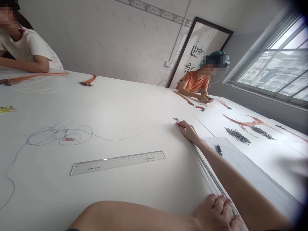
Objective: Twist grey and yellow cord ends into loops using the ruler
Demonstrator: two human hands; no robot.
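Where fine grey wire strands [204, 166] bunch | R hand [188, 130] half-curled, prob. pinching them | L hand [215, 213] spread on them

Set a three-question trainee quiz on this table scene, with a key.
1. True or false: the left hand touches the bundle of thin grey strands.
2. Where does the clear plastic ruler lie? A) on the floor B) on the white table C) across the left hand
3. What colour is the shirt of the co-worker near the window?

Key: 1 true; 2 B; 3 orange.
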